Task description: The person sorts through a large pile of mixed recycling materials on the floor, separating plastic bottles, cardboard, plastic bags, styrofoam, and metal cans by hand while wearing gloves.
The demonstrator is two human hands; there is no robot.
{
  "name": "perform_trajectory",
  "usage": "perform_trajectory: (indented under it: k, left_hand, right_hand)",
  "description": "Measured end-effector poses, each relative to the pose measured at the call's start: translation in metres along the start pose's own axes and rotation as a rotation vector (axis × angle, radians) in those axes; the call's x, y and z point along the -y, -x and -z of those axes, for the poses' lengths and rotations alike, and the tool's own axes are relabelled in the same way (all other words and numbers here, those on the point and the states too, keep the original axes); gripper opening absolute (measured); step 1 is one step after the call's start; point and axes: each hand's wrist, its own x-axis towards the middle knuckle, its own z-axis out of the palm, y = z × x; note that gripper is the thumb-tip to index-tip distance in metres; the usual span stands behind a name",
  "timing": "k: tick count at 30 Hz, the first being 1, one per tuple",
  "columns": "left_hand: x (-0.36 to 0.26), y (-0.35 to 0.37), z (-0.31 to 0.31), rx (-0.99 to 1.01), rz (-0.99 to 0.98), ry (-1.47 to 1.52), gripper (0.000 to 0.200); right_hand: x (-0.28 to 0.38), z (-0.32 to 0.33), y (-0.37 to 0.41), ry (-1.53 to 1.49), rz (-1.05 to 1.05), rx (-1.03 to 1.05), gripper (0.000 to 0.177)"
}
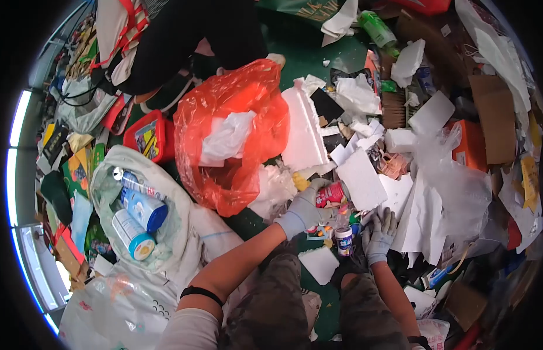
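My left hand (303,213), in a light grey glove, has its fingers and thumb around the left end of a red can (331,194) lying on its side over the scrap pile. A crumpled yellow piece (300,181) lies right by its fingers. My right hand (381,236), gloved too, rests on the pile with its fingers stretched out and nothing held. White sheets (420,224) lie beside it. Between the two hands stands a small blue jar (344,242) with a white lid. Just beyond them, a white foam slab (361,179) leans on the heap.
A red plastic bag (190,151) with white film inside stands open ahead. To the left, a white sack (105,169) holds several cans. A red tub (166,140) sits behind it. Cardboard (491,119) and a green bottle (378,29) lie at right. Another person's dark-clothed legs (195,35) are ahead.
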Motion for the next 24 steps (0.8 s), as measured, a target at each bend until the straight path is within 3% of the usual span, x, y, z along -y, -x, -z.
perform_trajectory:
  k: [1, 4, 8, 10, 15, 16, 17, 18, 19, 20, 21, 22, 23, 24]
  left_hand:
    - [-0.011, 0.016, 0.004, -0.05, -0.059, 0.357, 0.069]
    - [-0.031, 0.063, 0.036, 0.079, 0.142, 0.994, 0.07]
    - [-0.025, 0.127, 0.066, 0.034, 0.073, 1.155, 0.072]
    - [-0.034, 0.165, 0.083, -0.07, 0.015, 1.062, 0.073]
    - [-0.027, 0.255, 0.142, -0.358, 0.082, 0.871, 0.065]
    - [-0.02, 0.271, 0.147, -0.565, 0.198, 0.905, 0.054]
    - [0.032, 0.281, 0.163, -0.69, 0.05, 0.873, 0.042]
    - [0.005, 0.294, 0.178, -0.873, 0.177, 0.832, 0.042]
    - [0.027, 0.31, 0.197, -1.026, 0.218, 0.923, 0.041]
    - [0.087, 0.332, 0.233, -0.997, 0.033, 0.894, 0.042]
    - [0.122, 0.345, 0.25, -1.241, 0.128, 1.119, 0.043]
    - [0.132, 0.356, 0.26, -1.507, 0.443, 0.777, 0.056]
    - [0.11, 0.344, 0.256, -1.529, 0.493, 0.57, 0.064]
    - [0.118, 0.332, 0.247, -1.549, 0.234, 0.336, 0.063]
  right_hand:
    - [-0.002, -0.004, 0.003, 0.023, 0.009, -0.014, 0.044]
    - [-0.003, -0.006, 0.003, 0.042, 0.019, -0.013, 0.046]
    - [-0.009, -0.01, 0.006, 0.059, 0.12, -0.043, 0.05]
    - [-0.012, -0.015, 0.008, 0.093, 0.16, -0.067, 0.05]
    - [-0.013, -0.014, 0.009, 0.074, 0.176, -0.068, 0.047]
    - [-0.013, -0.014, 0.006, 0.077, 0.18, -0.065, 0.045]
    - [-0.014, -0.018, 0.006, 0.083, 0.178, -0.06, 0.043]
    - [-0.019, -0.021, 0.01, 0.099, 0.162, -0.056, 0.041]
    - [-0.014, -0.017, 0.011, 0.091, 0.187, -0.071, 0.051]
    - [-0.019, -0.02, 0.012, 0.067, 0.21, -0.072, 0.056]
    - [-0.019, -0.019, 0.012, 0.062, 0.158, -0.02, 0.059]
    - [-0.009, 0.0, 0.005, 0.072, 0.098, 0.081, 0.065]
    - [-0.006, 0.011, 0.001, 0.018, 0.089, 0.007, 0.068]
    - [-0.006, 0.019, -0.003, -0.043, 0.094, -0.064, 0.071]
